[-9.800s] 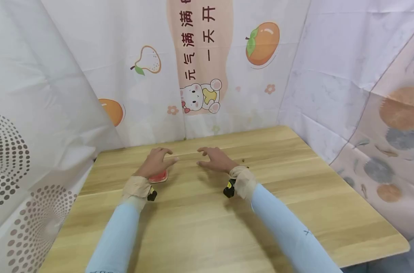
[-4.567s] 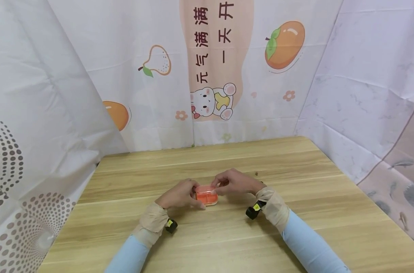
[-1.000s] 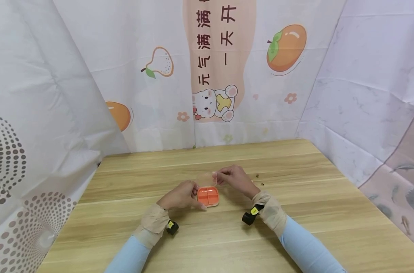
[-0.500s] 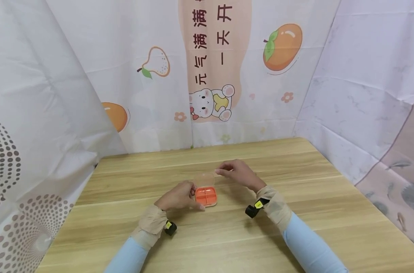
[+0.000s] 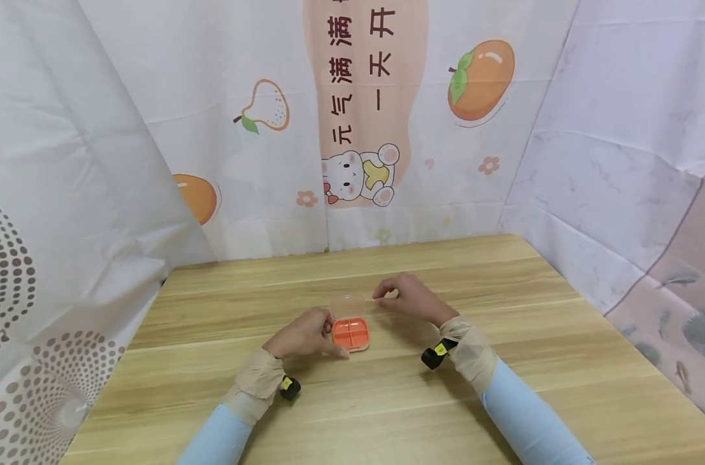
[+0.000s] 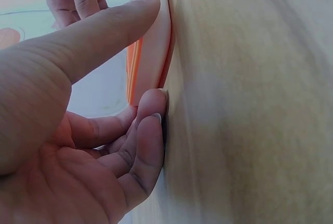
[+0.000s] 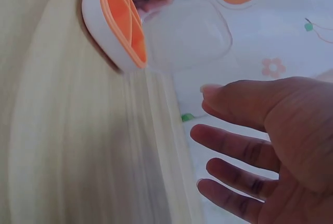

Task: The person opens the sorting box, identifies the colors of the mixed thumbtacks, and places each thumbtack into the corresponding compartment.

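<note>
A small pill box [image 5: 350,334] with an orange divided tray and a white shell lies on the table, its clear lid [image 5: 347,306] swung up on the far side. No contents show in its compartments. My left hand [image 5: 305,334] holds the box from the left; in the left wrist view its thumb presses one side of the white shell [image 6: 156,52] and its fingers curl at the other end. Apart from the lid, to its right, hovers my right hand [image 5: 413,298]. Its fingers are loosely bent with nothing between them in the right wrist view.
The wooden table [image 5: 224,303] bears the box and extends on all sides of it. A white printed curtain [image 5: 259,213] hangs behind the far edge, with more sheets to the left and right. Each wrist carries a small black camera [image 5: 290,387].
Earlier the box lay at the left, then was held mid-table by both hands with its lid down. The lid has come up. My right hand has let go of it and drawn back right.
</note>
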### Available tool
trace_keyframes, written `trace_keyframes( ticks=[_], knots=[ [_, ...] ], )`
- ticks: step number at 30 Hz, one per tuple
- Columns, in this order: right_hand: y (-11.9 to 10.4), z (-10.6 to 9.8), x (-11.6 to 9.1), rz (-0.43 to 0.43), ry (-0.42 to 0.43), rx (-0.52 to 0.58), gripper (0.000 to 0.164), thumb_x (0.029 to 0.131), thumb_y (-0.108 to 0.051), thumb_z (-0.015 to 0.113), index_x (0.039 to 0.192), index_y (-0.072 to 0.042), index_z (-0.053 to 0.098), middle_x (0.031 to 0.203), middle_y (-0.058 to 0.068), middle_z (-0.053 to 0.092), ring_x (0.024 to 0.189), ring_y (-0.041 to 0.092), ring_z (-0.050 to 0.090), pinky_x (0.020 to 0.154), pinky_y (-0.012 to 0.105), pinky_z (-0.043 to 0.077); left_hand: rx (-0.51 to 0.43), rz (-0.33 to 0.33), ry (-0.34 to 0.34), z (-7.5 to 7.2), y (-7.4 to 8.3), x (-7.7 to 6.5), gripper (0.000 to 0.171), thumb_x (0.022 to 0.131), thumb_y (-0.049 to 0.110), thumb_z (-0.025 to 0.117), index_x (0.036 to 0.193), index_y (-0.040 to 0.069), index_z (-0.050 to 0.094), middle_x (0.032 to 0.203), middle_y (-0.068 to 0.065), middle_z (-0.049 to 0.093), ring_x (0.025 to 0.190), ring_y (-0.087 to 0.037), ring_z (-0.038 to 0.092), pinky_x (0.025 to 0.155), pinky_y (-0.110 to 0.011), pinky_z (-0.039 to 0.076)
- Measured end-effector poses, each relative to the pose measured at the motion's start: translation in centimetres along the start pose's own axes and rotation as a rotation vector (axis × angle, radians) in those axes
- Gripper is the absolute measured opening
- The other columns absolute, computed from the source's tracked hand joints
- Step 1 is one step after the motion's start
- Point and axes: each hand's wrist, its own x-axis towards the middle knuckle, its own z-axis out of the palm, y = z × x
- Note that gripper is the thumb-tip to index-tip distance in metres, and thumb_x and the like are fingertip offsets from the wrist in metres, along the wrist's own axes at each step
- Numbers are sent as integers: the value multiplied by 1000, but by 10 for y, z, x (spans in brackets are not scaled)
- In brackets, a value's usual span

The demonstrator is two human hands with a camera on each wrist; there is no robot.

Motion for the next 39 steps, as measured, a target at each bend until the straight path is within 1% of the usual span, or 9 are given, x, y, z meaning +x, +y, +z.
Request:
trace_keyframes(
  ticks=[3, 6, 9, 15, 19, 23, 28, 34, 39],
  knots=[
    [4, -5, -3, 4, 4, -14, 12, 91, -17, 68, 100, -10, 74, 97, -7, 70, 94, 15, 63, 79, 39, 49, -14, -2, 1, 1, 1, 0, 55, 69, 38, 87, 98, 2, 57, 85, -6, 57, 71, -13, 49, 61, -25, 43],
    [10, -11, -5, 8, 0, -34, 14, 92, -18, 67, 101, -10, 74, 98, -7, 70, 92, 14, 63, 76, 35, 49, -31, -5, -1, 1, 1, -1, 55, 69, 38, 87, 98, 2, 57, 84, -6, 57, 70, -13, 47, 60, -25, 42],
    [15, -18, -6, 40, -5, -43, 16, 93, -22, 67, 101, -11, 75, 97, -10, 69, 91, 12, 62, 75, 31, 48, -42, -3, -2, 0, 2, -1, 56, 69, 37, 87, 99, 1, 57, 85, -7, 57, 70, -14, 47, 60, -25, 42],
    [16, -26, -9, 98, -19, -30, 17, 93, -23, 67, 103, -12, 75, 97, -11, 69, 95, 13, 62, 81, 37, 48, -31, -4, -3, 0, 2, -2, 55, 70, 37, 86, 99, 2, 56, 87, -8, 56, 72, -14, 47, 60, -25, 43],
    [16, -28, -11, 121, -25, -30, 17, 93, -24, 67, 104, -13, 74, 98, -12, 68, 97, 13, 61, 81, 35, 46, -28, -9, -2, 0, 2, -2, 55, 70, 37, 86, 99, 2, 56, 87, -9, 56, 73, -15, 48, 61, -26, 43],
    [19, -32, -14, 130, -31, -38, 17, 93, -24, 67, 105, -13, 74, 97, -12, 68, 95, 13, 61, 80, 33, 46, -24, -14, -3, 0, 2, -2, 56, 70, 37, 86, 100, 2, 55, 88, -9, 56, 74, -15, 48, 62, -26, 43],
    [23, -37, -18, 156, -45, -34, 18, 92, -24, 67, 105, -13, 73, 97, -12, 68, 95, 14, 61, 83, 36, 46, -14, -9, -5, 0, 2, -1, 56, 71, 37, 86, 102, 2, 55, 91, -10, 57, 76, -16, 49, 63, -26, 44],
    [28, -43, -21, 163, -58, -32, 18, 93, -23, 66, 107, -14, 73, 100, -11, 68, 102, 18, 60, 89, 41, 45, -11, -1, -4, -2, 2, -1, 56, 71, 37, 86, 101, 2, 55, 91, -10, 57, 77, -17, 49, 64, -27, 45],
    [31, -45, -24, 179, -77, -22, 19, 93, -21, 66, 109, -13, 73, 103, -9, 68, 106, 23, 59, 91, 44, 44, -5, -1, -6, -2, 2, -2, 57, 71, 39, 86, 100, 1, 54, 90, -10, 56, 77, -16, 49, 64, -27, 44]
  ],
)
